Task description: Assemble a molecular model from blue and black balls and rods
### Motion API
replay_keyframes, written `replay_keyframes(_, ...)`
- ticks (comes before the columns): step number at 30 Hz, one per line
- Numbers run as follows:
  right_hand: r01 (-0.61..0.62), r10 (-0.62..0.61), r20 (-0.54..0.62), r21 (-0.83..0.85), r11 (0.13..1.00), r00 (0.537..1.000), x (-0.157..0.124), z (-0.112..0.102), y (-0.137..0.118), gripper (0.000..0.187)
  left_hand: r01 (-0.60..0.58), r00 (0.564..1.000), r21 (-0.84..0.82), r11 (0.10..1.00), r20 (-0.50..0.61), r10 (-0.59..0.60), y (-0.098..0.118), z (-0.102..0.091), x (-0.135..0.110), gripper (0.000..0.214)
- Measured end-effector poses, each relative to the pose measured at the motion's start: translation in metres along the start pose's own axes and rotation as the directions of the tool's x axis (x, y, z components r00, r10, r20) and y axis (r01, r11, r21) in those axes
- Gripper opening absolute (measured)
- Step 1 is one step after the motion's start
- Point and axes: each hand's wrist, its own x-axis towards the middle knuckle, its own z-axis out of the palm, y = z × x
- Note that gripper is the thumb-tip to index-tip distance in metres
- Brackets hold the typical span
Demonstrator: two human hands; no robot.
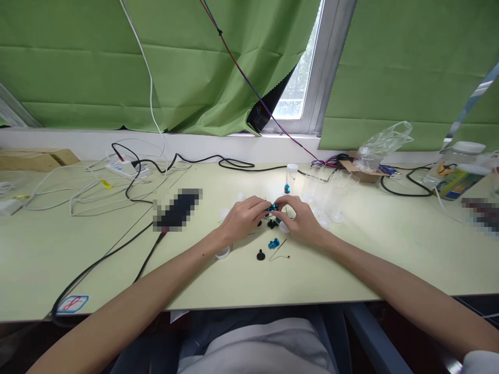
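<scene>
My left hand [245, 215] and my right hand [300, 218] meet over the middle of the table. Between their fingertips is a small blue and black part [273, 206], pinched from both sides; its exact kind is too small to make out. Just below lie black pieces [272, 224], partly screened by my fingers. Nearer to me rest a loose blue metal-looking part [274, 243], a black disc with a short stem [261, 255] and a thin bent wire [279, 253] with a red tip. A white round cap [222, 253] sits beside my left wrist.
Clear plastic tubes [339, 189] stand right of my hands; a white-capped tube [291, 174] with a blue part is behind them. A blurred dark device [178, 209] with a black cable lies left. Cables, a cardboard box [364, 171] and a clear jar [454, 161] line the back.
</scene>
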Motion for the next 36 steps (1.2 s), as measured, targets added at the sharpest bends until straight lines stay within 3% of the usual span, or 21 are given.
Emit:
replay_keyframes(5, -0.038, 0.038, 0.001, -0.022, 0.999, 0.999, -0.0004, 0.0020, 0.0037, 0.013, 0.003, 1.000, -0.001, 1.000, -0.005, -0.003, 0.0019, -0.0004, 0.0007, 0.014)
replay_keyframes(10, -0.057, 0.059, 0.057, -0.044, 0.997, 0.997, 0.0021, 0.0008, 0.0021, 0.039, 0.002, 1.000, -0.001, 1.000, 0.027, -0.002, 0.0064, -0.0034, 0.0044, 0.012)
replay_keyframes(12, -0.060, 0.062, 0.042, -0.044, 0.997, 0.997, 0.0021, 0.0003, 0.0005, 0.036, 0.003, 1.000, -0.001, 1.000, 0.019, -0.003, 0.0067, -0.0035, 0.0048, 0.012)
replay_keyframes(15, -0.042, 0.041, -0.011, -0.028, 0.999, 0.999, 0.0009, 0.0001, -0.0011, 0.012, 0.005, 1.000, -0.006, 1.000, -0.001, -0.005, 0.0056, -0.0025, 0.0040, 0.014)
replay_keyframes(25, -0.019, 0.019, -0.019, -0.003, 1.000, 1.000, -0.0011, 0.0015, 0.0027, 0.008, -0.009, 1.000, -0.004, 1.000, 0.000, 0.009, 0.0046, -0.0013, 0.0029, 0.012)
replay_keyframes(32, -0.078, 0.078, 0.029, -0.033, 0.996, 0.997, -0.0010, 0.0029, 0.0060, 0.021, -0.024, 1.000, 0.006, 1.000, 0.000, 0.024, 0.0061, -0.0017, 0.0042, 0.013)
replay_keyframes(36, -0.056, 0.056, 0.000, -0.012, 0.998, 0.998, -0.0008, 0.0004, 0.0002, 0.013, -0.024, 1.000, -0.008, 1.000, -0.005, 0.024, 0.0058, -0.0019, 0.0045, 0.016)
